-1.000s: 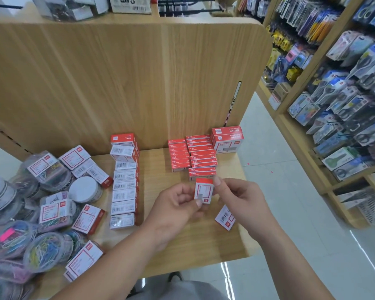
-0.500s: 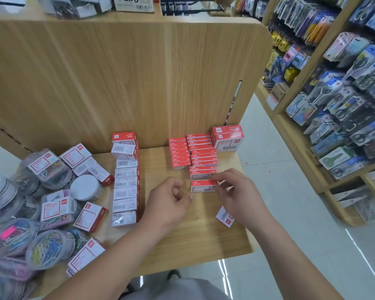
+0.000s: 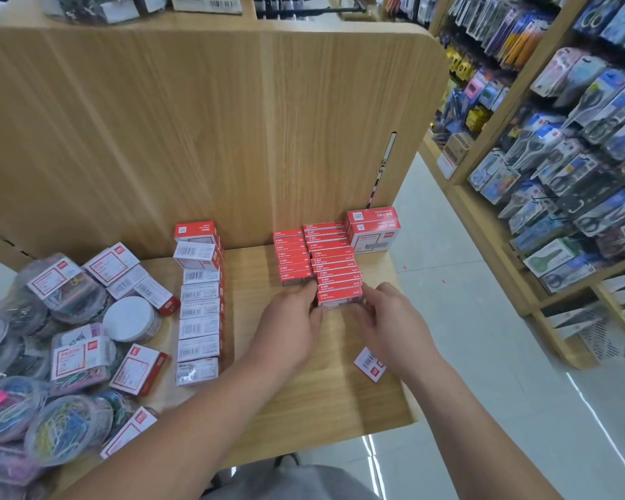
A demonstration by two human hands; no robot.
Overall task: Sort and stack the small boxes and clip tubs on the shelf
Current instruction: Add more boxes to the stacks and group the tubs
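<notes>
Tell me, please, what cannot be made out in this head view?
All in the head view.
- Print on the red staple boxes: too small, blurred.
- Front box: ends covered by the left hand and right hand; grip or push unclear.
- Clip tubs: cut off by the left edge, blurred.
- White barcoded box: cut off by the top edge.

Both bare forearms reach away from the near edge, left hand (image 3: pixel 290 319) and right hand (image 3: pixel 392 321) close together, knuckles up, curled fingertips gripping opposite ends of one red box (image 3: pixel 340 296).
</notes>
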